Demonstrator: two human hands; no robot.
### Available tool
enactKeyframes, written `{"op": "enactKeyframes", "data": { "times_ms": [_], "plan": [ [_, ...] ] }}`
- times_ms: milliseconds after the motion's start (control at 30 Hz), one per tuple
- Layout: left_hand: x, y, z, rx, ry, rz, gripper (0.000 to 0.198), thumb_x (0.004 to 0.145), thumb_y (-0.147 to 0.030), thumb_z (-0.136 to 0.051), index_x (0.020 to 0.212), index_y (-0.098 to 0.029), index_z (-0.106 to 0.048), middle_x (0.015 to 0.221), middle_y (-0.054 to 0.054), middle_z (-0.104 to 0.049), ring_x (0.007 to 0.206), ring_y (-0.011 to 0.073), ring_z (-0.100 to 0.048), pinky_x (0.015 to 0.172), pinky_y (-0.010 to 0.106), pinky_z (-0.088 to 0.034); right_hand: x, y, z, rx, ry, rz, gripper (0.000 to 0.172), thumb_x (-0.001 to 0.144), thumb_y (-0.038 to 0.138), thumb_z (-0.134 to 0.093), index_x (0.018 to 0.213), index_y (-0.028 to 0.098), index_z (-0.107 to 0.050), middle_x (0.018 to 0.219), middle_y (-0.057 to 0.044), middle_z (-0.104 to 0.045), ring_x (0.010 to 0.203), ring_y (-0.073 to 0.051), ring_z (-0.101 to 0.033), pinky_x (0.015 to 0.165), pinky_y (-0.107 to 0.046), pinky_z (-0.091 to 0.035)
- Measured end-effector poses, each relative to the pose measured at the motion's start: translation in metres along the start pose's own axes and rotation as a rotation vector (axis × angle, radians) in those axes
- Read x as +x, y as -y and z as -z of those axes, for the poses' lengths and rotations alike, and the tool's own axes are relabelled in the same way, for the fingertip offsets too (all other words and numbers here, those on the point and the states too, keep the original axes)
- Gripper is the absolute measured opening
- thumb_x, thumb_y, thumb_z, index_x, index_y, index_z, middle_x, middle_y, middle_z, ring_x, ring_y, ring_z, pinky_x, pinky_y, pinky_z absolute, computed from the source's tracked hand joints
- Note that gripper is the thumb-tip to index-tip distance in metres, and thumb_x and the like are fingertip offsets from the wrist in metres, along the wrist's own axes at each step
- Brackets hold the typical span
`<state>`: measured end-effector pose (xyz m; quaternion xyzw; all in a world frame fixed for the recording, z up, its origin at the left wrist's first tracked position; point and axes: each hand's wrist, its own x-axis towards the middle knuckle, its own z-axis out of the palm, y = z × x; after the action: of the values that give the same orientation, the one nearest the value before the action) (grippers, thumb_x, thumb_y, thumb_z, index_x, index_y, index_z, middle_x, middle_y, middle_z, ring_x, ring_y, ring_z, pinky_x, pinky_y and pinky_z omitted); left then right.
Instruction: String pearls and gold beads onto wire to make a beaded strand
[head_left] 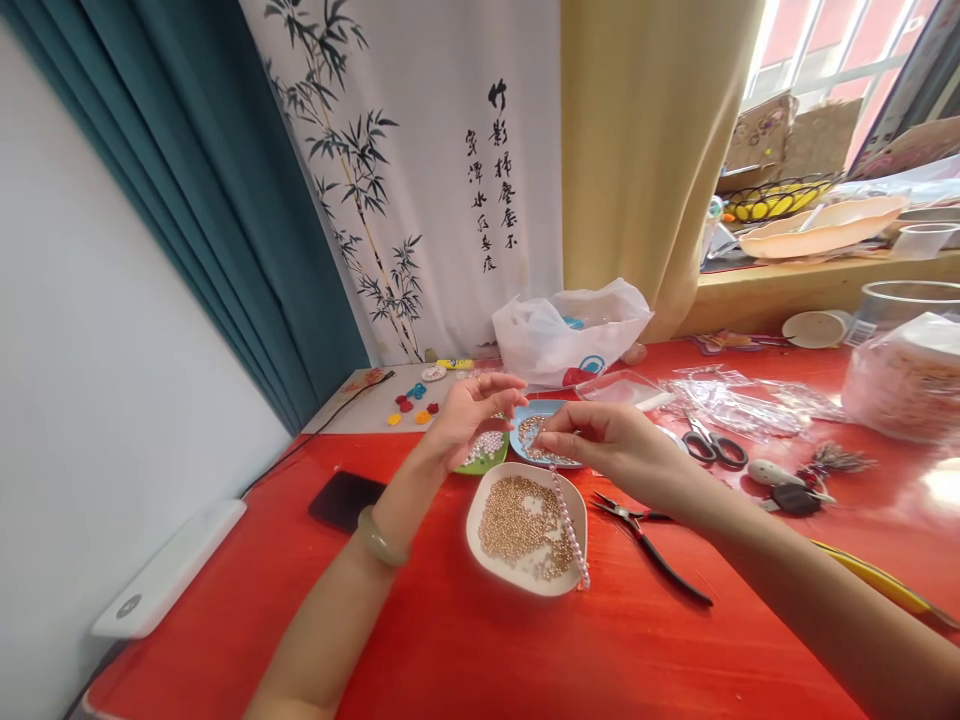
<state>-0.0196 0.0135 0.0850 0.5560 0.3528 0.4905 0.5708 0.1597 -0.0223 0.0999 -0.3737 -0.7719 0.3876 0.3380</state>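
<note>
My right hand (pixel 607 440) is closed in a pinch above the dishes. A strand of pink pearl beads (pixel 568 520) hangs just below its fingertips and slants down across the cream dish (pixel 476 545). My left hand (pixel 480 412) is raised a little to the left, with thumb and fingers curled toward each other; anything held there is too small to make out. Small gold beads (pixel 514 520) lie in the cream dish. Behind it are a green dish (pixel 496 462) with pale beads and a blue dish (pixel 536 408) with gold beads, both partly covered by my hands.
Red-handled pliers (pixel 649 550), scissors (pixel 712 442) and keys (pixel 795 498) lie to the right. A black phone (pixel 345 500) is left of my left forearm. Behind stand a white plastic bag (pixel 562 335) and clear packets (pixel 720 395). A white box-like device (pixel 172 570) sits at the left edge.
</note>
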Motion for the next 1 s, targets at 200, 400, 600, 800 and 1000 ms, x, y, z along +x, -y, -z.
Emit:
{"op": "enactKeyframes", "data": {
  "times_ms": [200,400,600,800,1000],
  "plan": [
    [0.017,0.018,0.036,0.468,0.057,0.008,0.019,0.066,-0.028,-0.062,0.079,-0.014,-0.06,0.079,0.005,-0.062,0.071,0.0117,-0.056,0.059,0.023,-0.044,0.007,-0.012,0.005,-0.028,-0.052,-0.033,0.022,0.075,0.037,-0.055,0.065,0.018,-0.059,0.063,-0.001,-0.057,0.058,-0.012,-0.047,0.055,-0.026,-0.036],
    [0.035,0.056,0.076,0.942,0.096,0.102,0.009,0.062,-0.016,-0.06,0.069,-0.011,-0.063,0.074,0.008,-0.065,0.068,0.0156,-0.057,0.064,0.028,-0.043,0.008,-0.018,0.009,-0.01,-0.047,-0.045,0.024,0.075,0.042,-0.055,0.068,0.019,-0.059,0.067,-0.002,-0.058,0.063,-0.013,-0.05,0.058,-0.027,-0.037],
    [0.04,0.078,0.082,0.91,0.311,0.151,0.017,0.056,-0.013,-0.064,0.072,-0.012,-0.066,0.07,0.004,-0.066,0.065,0.0135,-0.057,0.062,0.023,-0.043,0.008,-0.019,0.009,-0.001,-0.05,-0.045,0.026,0.074,0.044,-0.055,0.067,0.019,-0.059,0.067,-0.002,-0.059,0.064,-0.014,-0.051,0.06,-0.027,-0.038],
    [0.041,0.087,0.084,0.881,0.351,0.138,0.015,0.054,-0.015,-0.066,0.068,-0.012,-0.067,0.065,0.002,-0.065,0.062,0.0124,-0.055,0.059,0.021,-0.04,0.009,-0.017,0.009,0.01,-0.037,-0.047,0.025,0.073,0.043,-0.056,0.068,0.019,-0.059,0.068,-0.002,-0.06,0.065,-0.014,-0.051,0.06,-0.028,-0.039],
    [0.038,0.078,0.076,0.739,0.3,0.105,0.011,0.058,-0.017,-0.065,0.067,-0.011,-0.064,0.068,0.004,-0.065,0.065,0.0122,-0.056,0.065,0.023,-0.043,0.008,-0.016,0.01,0.002,-0.032,-0.058,0.026,0.074,0.043,-0.055,0.068,0.019,-0.059,0.067,-0.002,-0.059,0.064,-0.014,-0.051,0.059,-0.027,-0.038]
  ]
}}
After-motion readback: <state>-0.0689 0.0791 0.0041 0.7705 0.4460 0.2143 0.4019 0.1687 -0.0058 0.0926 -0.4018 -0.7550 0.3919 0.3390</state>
